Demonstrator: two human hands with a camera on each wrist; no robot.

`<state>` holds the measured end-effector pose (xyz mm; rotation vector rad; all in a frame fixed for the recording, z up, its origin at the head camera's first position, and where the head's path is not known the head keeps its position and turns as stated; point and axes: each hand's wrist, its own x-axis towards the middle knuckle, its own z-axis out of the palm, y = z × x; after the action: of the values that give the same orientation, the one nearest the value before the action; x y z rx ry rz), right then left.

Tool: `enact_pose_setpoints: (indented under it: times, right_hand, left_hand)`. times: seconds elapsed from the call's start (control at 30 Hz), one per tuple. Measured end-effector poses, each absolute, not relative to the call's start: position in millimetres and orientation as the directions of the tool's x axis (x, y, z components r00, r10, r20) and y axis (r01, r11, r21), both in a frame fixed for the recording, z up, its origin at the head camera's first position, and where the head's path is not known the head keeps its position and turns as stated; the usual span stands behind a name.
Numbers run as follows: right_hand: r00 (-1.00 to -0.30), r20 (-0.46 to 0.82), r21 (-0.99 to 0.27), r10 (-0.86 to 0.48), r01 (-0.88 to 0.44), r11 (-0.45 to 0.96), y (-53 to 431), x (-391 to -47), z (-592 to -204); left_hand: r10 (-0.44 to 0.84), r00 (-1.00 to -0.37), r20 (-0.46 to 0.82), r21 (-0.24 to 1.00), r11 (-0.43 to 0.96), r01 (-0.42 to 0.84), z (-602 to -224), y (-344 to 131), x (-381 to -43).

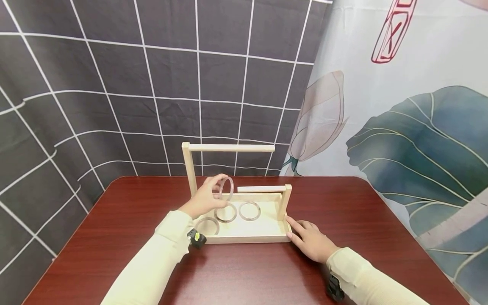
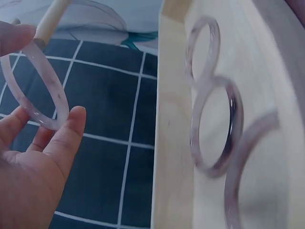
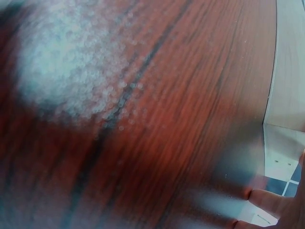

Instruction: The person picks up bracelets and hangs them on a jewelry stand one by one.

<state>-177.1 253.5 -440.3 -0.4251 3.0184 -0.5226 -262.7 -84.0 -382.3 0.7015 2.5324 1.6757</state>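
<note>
My left hand [image 1: 203, 198] pinches a pale, translucent bangle [image 2: 51, 81] between thumb and fingers, holding it upright above the left half of a light wooden tray [image 1: 248, 239]. Inside the tray lie three more bangles: one to the right [image 1: 250, 220], a darker-streaked one [image 2: 232, 129] in the middle, and one at the front left [image 1: 218, 229]. My right hand [image 1: 310, 241] rests at the tray's right end, its fingers extended against the outer wall near the front corner. Only some of its fingertips show in the right wrist view.
A tall wooden post with a long crossbar [image 1: 232, 148] rises at the tray's left end. On the right a shorter post carries a lower bar [image 1: 261, 189]. The tray stands on a reddish-brown table [image 1: 244, 275], with a dark gridded cloth [image 1: 171, 76] behind it.
</note>
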Motion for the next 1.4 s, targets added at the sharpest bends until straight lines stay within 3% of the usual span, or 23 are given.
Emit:
enact_pose_setpoints:
  times: [0.27,0.83,1.4]
  right_hand:
    - [-0.959,0.009,-0.332,-0.285,-0.271,0.903,253,-177,-441]
    - [-0.966,-0.015,-0.332,-0.259,-0.240,0.912,253,-179,-443]
    - [-0.968,-0.024,-0.332,-0.248,-0.226,0.916,252,-178,-442]
  left_hand:
    - [0.378,-0.909,0.174,0.935,0.225,0.272,-386,-73,-259]
    - [0.337,-0.923,0.184,0.964,0.122,0.237,-391,-45,-257]
    - [0.288,-0.948,0.139,0.983,-0.156,0.096,-401,-25,-259]
